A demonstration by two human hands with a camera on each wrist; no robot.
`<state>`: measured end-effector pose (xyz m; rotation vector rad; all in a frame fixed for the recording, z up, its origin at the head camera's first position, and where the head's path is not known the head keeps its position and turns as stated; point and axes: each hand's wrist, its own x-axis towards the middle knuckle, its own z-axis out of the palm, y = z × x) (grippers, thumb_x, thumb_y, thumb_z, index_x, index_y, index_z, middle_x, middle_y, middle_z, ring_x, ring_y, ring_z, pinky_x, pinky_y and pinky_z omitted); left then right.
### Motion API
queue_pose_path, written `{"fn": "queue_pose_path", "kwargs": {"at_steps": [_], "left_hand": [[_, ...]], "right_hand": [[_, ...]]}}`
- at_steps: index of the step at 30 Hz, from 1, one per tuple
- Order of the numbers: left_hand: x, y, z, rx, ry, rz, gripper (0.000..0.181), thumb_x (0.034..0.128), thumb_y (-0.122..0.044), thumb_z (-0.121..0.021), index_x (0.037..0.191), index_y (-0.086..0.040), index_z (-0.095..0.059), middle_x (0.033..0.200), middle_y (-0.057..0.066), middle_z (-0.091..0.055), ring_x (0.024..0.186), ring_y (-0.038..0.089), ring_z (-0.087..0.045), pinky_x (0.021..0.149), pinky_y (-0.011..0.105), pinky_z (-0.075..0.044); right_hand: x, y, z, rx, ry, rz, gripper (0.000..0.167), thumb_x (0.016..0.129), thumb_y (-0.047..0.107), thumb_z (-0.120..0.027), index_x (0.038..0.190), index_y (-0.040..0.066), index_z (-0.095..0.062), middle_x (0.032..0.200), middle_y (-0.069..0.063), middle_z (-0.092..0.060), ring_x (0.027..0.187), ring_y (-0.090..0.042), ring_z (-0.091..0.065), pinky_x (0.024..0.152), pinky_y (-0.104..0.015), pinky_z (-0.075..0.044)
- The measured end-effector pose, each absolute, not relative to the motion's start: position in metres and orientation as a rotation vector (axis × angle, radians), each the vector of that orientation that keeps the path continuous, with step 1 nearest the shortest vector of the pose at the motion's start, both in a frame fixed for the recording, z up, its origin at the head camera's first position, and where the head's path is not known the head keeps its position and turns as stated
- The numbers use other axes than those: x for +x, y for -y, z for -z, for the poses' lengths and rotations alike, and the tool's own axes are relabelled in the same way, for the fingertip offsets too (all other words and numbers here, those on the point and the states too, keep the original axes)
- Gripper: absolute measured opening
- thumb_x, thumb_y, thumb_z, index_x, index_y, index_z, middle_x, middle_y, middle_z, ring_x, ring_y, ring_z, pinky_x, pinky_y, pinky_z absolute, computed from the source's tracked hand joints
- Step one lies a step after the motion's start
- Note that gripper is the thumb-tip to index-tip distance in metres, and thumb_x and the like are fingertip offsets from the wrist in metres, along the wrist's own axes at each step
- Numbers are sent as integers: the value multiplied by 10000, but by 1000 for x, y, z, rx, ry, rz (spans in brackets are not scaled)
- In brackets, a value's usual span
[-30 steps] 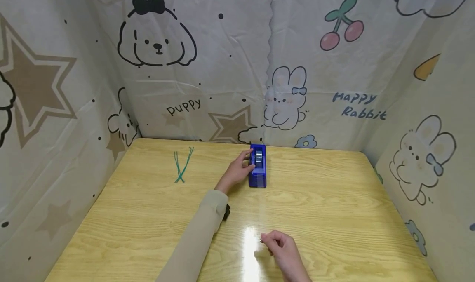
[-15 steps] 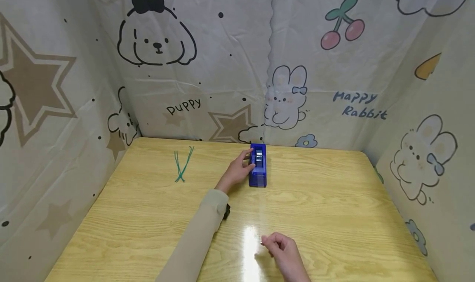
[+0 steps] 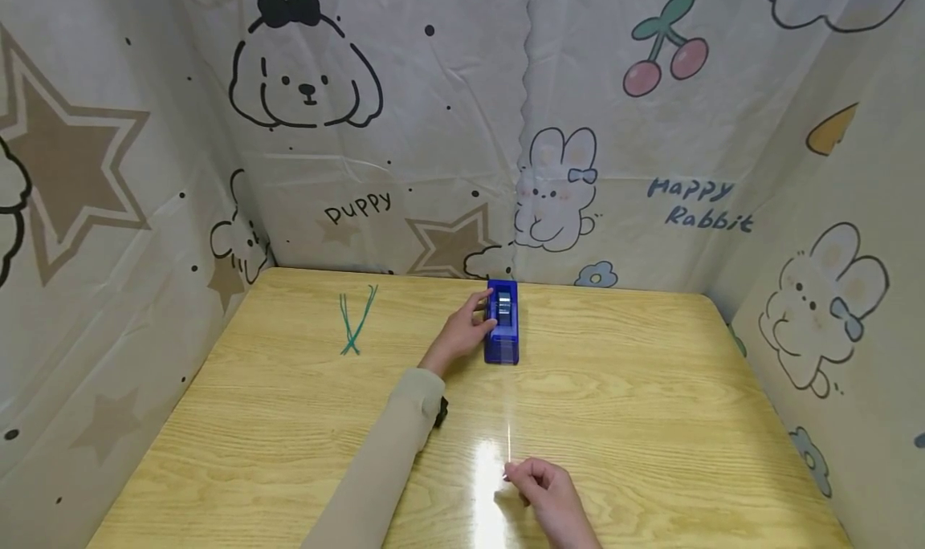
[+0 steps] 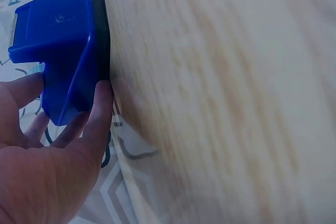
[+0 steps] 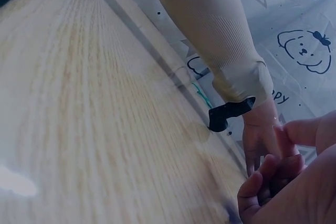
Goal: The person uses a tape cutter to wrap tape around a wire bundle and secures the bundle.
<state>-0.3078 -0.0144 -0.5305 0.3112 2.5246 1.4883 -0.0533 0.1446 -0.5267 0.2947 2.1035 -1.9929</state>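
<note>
A blue tape dispenser stands near the table's back edge in the head view, its roll of clear tape showing in the top. My left hand grips its left side, thumb and fingers spread along the body. The left wrist view shows that hand around the dispenser, with the toothed cutter at its far left. A thin strip of tape runs from the dispenser toward me. My right hand pinches its end between thumb and forefinger. In the right wrist view, the right hand's other fingers are curled.
Several green twist ties lie crossed on the wooden table, left of the dispenser. Printed cloth walls enclose the back and sides. A black wrist device sits on my left wrist.
My right hand has drawn slightly toward me, and the tape strip now catches the light. The left hand and dispenser have stayed in place.
</note>
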Motion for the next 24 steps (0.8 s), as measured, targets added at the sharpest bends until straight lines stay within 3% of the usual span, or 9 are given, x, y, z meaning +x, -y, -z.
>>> {"fn": "queue_pose_path", "kwargs": {"at_steps": [8, 17, 24], "left_hand": [[-309, 15, 532, 317, -2523, -1495, 605, 1073, -261, -587, 1614, -344, -328, 1602, 135, -457, 1357, 399, -562, 1131, 516, -448], [-307, 15, 531, 304, -2513, -1496, 606, 1076, -254, -579, 1617, -346, -321, 1605, 140, -451, 1363, 401, -557, 1137, 519, -443], [-307, 13, 529, 281, -2514, -1491, 611, 1076, -251, -580, 1618, -356, -316, 1609, 135, -448, 1367, 405, -548, 1133, 525, -445]], "right_hand": [[-54, -146, 532, 244, -2119, 1951, 333, 992, 125, -679, 877, -175, -591, 667, 23, -506, 668, -104, -513, 688, -235, -419], [-56, -151, 535, 252, -2101, 1869, 334, 1016, 165, -659, 954, -162, -631, 588, 18, -451, 497, -69, -404, 488, -189, -365], [-56, -152, 535, 275, -2085, 1844, 375, 1023, 202, -659, 995, -171, -634, 603, 39, -459, 495, -66, -395, 466, -192, -376]]}}
